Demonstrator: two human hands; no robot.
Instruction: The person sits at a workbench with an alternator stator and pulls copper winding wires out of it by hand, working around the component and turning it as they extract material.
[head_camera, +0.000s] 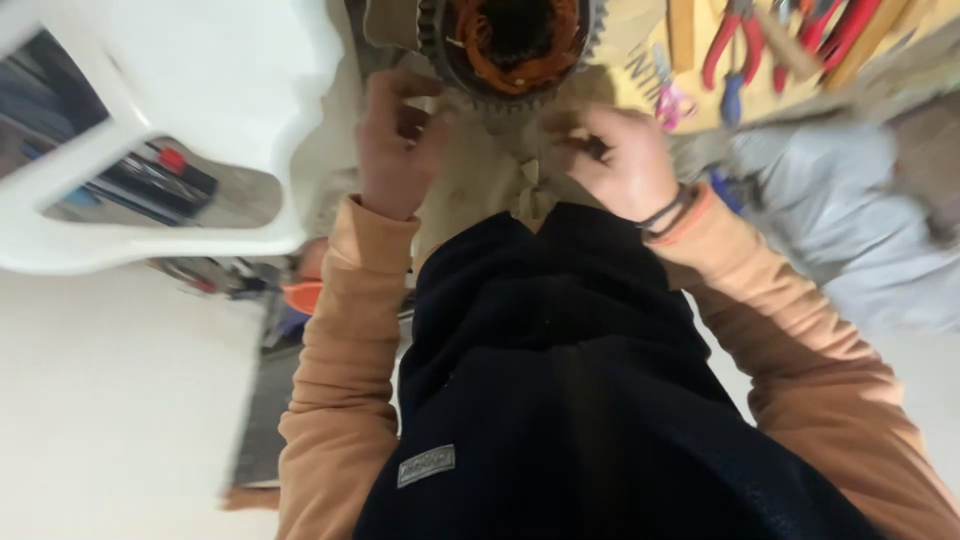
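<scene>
A: Where are the hands right now?

B: Both are up at the near edge of the motor stator (512, 45), the round toothed ring with orange-brown copper windings inside, which sits on the counter (480, 180) at the top of the view. The left hand (392, 140) has its fingers curled against the ring's lower-left rim. The right hand (622, 155) is just beside the lower-right rim, fingers bent inward, pinching something small and dark; the blur keeps me from naming it.

A: So are they clamped on the stator?

B: The left looks closed against it, though I can't tell whether it really grips. The right is closed on the small piece, not on the ring.

A: How should this be handled, in your view?

B: I'd steady the ring with the left so it can't turn, and work with the right in short, gentle motions, since the copper wire probably nicks easily. Elbows close, wrists low.

A: Anything nearby?

B: Red-handled pliers (735, 45) and other tools lie at upper right, a white plastic chair (170, 120) stands on the left, and grey cloth (840, 200) is bunched at the right.
</scene>
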